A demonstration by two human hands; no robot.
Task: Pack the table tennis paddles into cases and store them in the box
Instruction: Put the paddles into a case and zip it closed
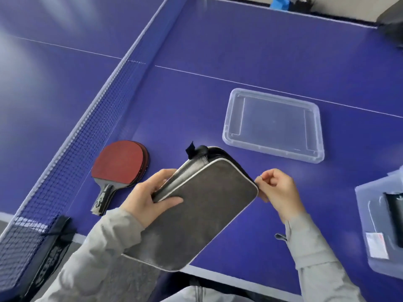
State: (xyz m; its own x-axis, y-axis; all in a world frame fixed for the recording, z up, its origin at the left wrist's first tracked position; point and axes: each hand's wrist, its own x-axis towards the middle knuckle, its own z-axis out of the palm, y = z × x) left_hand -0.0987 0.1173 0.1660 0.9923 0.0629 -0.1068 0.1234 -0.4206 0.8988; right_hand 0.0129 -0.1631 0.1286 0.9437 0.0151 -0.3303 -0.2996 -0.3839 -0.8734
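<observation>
Lower centre: grey rectangular fabric case (196,214), held up for packing. Left hand (150,192) clamps its parted edge to steady it; right hand (279,190) pinches its right corner, likely the zip. Left-centre: stacked red-rubber paddles (120,162), unpacked. Beyond, centre-right: clear shallow plastic tray (272,125).

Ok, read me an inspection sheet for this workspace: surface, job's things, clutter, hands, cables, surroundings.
Surface: blue table tennis table with white lines; net on the left.
Job's things: grey fabric paddle case held over the table's near edge; red-rubber paddles stacked beside the net; clear shallow plastic lid or tray lying alone; clear plastic box at the right edge, dark item inside.
Clutter: nothing seen.
Hands: left hand grips the case's left edge; right hand pinches at its right corner.
Cables: nothing seen.
Surroundings: blue and dark objects beyond the far edge, too blurred to identify.
</observation>
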